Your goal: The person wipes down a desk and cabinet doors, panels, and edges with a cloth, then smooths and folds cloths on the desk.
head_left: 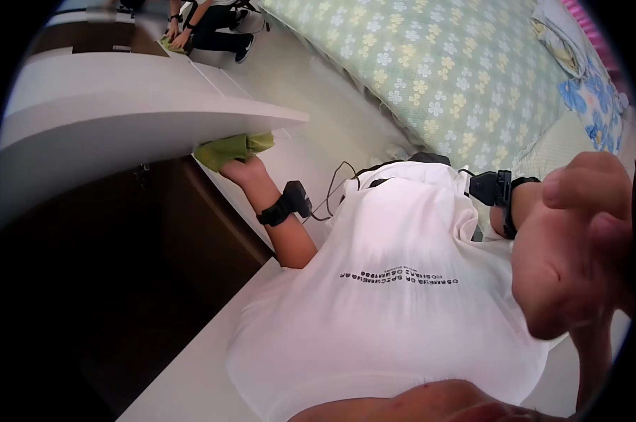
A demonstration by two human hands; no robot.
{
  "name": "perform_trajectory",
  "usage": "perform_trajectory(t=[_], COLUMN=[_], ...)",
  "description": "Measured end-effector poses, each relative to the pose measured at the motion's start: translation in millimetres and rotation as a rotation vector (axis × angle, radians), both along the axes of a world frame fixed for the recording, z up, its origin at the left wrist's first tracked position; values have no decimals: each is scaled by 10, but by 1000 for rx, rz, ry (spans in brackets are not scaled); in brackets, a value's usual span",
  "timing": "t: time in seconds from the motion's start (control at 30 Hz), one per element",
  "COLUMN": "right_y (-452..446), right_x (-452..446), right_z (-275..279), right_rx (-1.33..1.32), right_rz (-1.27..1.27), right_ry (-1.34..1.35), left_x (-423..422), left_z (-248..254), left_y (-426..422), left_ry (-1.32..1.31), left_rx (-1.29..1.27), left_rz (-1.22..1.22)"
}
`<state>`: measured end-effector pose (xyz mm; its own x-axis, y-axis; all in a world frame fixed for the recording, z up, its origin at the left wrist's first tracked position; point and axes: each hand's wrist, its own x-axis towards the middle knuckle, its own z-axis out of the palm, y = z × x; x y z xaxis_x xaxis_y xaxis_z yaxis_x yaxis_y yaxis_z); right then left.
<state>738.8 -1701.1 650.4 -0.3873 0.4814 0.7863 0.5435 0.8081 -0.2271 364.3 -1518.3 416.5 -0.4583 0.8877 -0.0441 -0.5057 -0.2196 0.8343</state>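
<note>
My left hand (240, 169) is closed on a green cloth (228, 150), which is bunched around the fingers and covers most of them. The cloth lies against the underside of a long white panel (149, 126), near its end. A black strap with a small box (290, 202) is on my left forearm. My right hand (567, 260) is raised very close to the camera at the right. Its fingers look curled in, but the image edge cuts it off, and anything inside it is hidden. Another black strapped device (497, 190) sits at the right wrist.
At upper left, a person in dark trousers (216, 29) rests both hands on another green cloth (174, 46). A bed (430, 63) with a flowered green cover fills the upper right. Below the white panel is a dark cabinet interior (135, 267). A thin cable (332, 190) runs beside my shirt.
</note>
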Motion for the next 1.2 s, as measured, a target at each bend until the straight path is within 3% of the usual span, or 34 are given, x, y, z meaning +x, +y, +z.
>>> perform_trajectory(t=[0.07, 0.23, 0.3, 0.37, 0.5, 0.6, 0.67, 0.8, 0.97, 1.07, 1.13, 1.2], right_y=[125, 292, 321, 306, 230, 73, 414, 781, 916, 904, 956, 1026], right_x=[35, -58, -88, -119, -186, -310, -534, -813, -1021, -1189, -1263, -1322], right_z=[-70, -215, -282, -362, -460, -599, -946, -1182, -1809, -1875, -2000, -2123], right_rx=[-10, 264, 257, 247, 149, -115, 312, -68, -179, -324, -555, -575], right_rz=[2, 295, 298, 295, 208, -48, 186, -101, -78, -15, 65, 71], right_ry=[5, 188, 204, 220, 225, 149, 227, 331, 344, 266, 285, 280], left_x=[-11, -182, -150, -261, -419, -431, -428, -365, -516, -656, -674, -698], left_z=[60, 326, 614, 768, 1013, 1050, 1074, 1182, 1283, 1403, 1404, 1380], left_y=[-8, 102, 178, 316, 357, 349, 380, 490, 406, 424, 457, 491], left_ry=[68, 249, 523, 610, 748, 743, 757, 796, 820, 831, 795, 751], left_rx=[35, 120, 413, 471, 564, 573, 575, 554, 563, 556, 558, 555], left_rz=[47, 201, 253, 274, 290, 313, 312, 308, 337, 344, 350, 350])
